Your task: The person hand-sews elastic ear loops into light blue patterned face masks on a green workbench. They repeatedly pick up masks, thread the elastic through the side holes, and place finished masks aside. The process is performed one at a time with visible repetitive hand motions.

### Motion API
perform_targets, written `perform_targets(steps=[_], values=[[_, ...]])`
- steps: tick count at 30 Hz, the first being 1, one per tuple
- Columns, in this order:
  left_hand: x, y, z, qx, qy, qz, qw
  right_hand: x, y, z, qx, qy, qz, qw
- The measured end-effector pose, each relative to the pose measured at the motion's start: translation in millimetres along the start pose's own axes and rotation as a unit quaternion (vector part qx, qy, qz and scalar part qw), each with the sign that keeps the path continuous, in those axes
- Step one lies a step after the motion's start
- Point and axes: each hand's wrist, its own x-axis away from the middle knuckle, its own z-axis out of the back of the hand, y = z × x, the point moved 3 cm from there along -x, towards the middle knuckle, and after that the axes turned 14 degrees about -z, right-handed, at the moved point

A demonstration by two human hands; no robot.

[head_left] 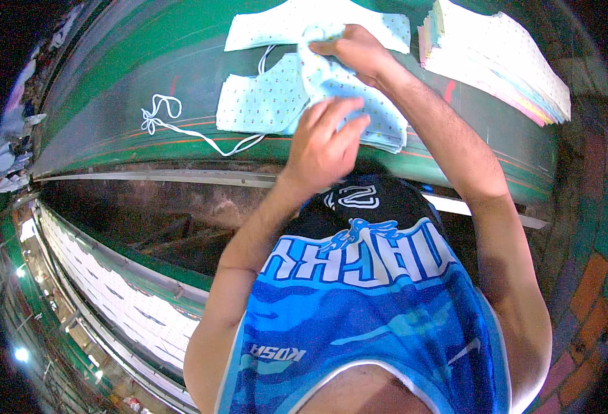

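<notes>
Dotted cloth [320,72] held above the blue stack [257,103]

The cloth rises from the middle of the blue stack; the right hand [363,54] has its grip closed on it. The blurred left hand [323,146] is at the stack's near side, and one cannot tell whether its grip holds anything. White cords [204,141] lie left of the stack, a thick pile [500,62] to its right, on the green surface [103,131].

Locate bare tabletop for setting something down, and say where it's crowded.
Free: green tabletop left of the looped white cord, and beyond it, up to the pale-blue dotted fabric pieces. Crowded: those pieces, under left hand and right hand.
</notes>
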Motion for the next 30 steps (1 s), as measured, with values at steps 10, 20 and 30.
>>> perform_targets(steps=[10, 20, 30], values=[[114, -135, -16, 0.669, 0.635, 0.237, 0.306, 32, -116, -37, -0.047, -0.065, 0.206, 0.975], [144, -224, 78, 0.417, 0.616, 0.389, 0.543, 90, -102, 74, -0.013, 0.021, 0.144, 0.989], [151, -234, 95, 0.292, 0.488, 0.451, 0.688, 36, 65, 111, 0.157, 0.237, 0.267, 0.921]])
